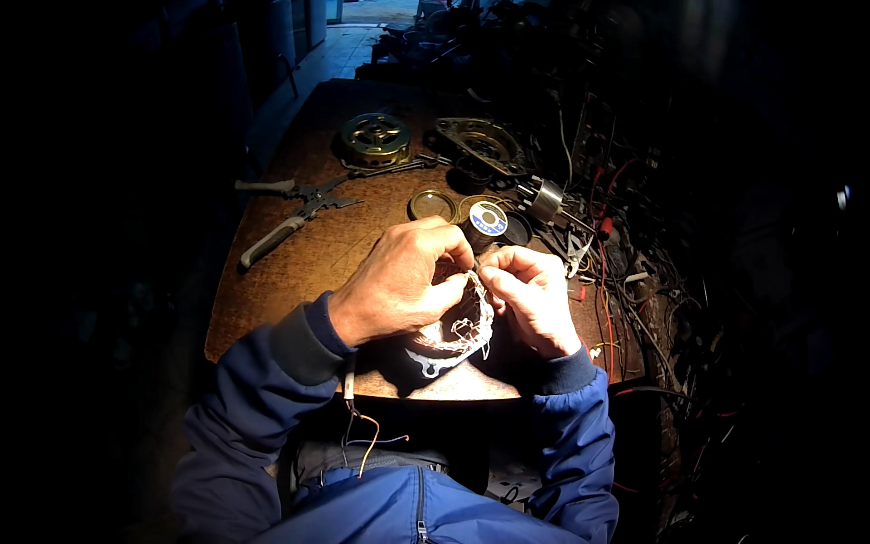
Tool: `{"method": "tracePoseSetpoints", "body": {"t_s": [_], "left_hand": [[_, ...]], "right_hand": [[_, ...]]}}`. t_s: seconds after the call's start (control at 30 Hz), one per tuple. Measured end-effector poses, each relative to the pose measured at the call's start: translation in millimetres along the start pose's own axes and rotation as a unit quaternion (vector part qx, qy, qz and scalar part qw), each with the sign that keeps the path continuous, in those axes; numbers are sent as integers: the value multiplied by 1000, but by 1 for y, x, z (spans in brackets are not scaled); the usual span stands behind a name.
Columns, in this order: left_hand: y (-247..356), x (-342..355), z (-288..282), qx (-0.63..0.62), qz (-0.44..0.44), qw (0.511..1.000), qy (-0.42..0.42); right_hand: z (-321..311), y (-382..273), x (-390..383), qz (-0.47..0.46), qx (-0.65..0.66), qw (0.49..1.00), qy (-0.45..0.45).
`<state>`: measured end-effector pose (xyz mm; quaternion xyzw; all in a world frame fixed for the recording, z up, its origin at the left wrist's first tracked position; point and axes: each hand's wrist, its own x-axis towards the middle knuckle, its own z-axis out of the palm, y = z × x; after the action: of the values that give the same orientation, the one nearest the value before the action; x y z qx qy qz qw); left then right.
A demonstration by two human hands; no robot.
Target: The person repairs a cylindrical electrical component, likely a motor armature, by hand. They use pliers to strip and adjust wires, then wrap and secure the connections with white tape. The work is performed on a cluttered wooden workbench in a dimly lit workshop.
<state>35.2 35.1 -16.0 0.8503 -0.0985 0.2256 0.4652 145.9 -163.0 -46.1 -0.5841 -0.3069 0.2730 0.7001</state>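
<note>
A motor stator (478, 334) with laced copper windings and a pale metal rim sits at the near edge of the table, brightly lit. Over its left and far side lies my left hand (408, 276), thumb and forefinger pinched together at the top of the winding. My right hand (530, 295) meets it there from the right, its fingers also pinched. Whatever is between the fingertips is too small to make out. Just beyond both hands stands a spool (488, 219) with a blue and white label. A sleeved cable (350, 381) with loose wire ends hangs off the near edge.
Large pliers (304, 210) lie open on the wooden table (272, 304) at left. Farther back are a brass-coloured motor cover (376, 138), a second housing (485, 145) and a round tin (432, 205). At right are a rotor (544, 199), small cutters (576, 254) and tangled wires (625, 299).
</note>
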Motion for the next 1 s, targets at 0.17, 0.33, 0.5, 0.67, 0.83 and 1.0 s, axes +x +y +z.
{"method": "tracePoseSetpoints", "body": {"t_s": [0.17, 0.33, 0.5, 0.67, 0.83, 1.0], "left_hand": [[0, -1, 0, 33, 38, 999, -1], [6, -3, 0, 75, 57, 996, -1], [5, -2, 2, 92, 68, 993, 7], [7, 3, -1, 50, -10, 999, -9], [0, 5, -5, 40, 26, 998, -41], [-1, 3, -4, 71, 90, 992, -46]], "right_hand": [[-5, 1, -2, -61, -55, 996, -21], [-1, -5, -4, -102, -116, 988, -23], [-5, -4, -6, -38, -66, 997, -34], [-6, 1, -7, -76, -58, 995, 4], [1, -7, -26, -98, -76, 992, 32], [8, -10, -39, -94, -147, 984, 28]]}}
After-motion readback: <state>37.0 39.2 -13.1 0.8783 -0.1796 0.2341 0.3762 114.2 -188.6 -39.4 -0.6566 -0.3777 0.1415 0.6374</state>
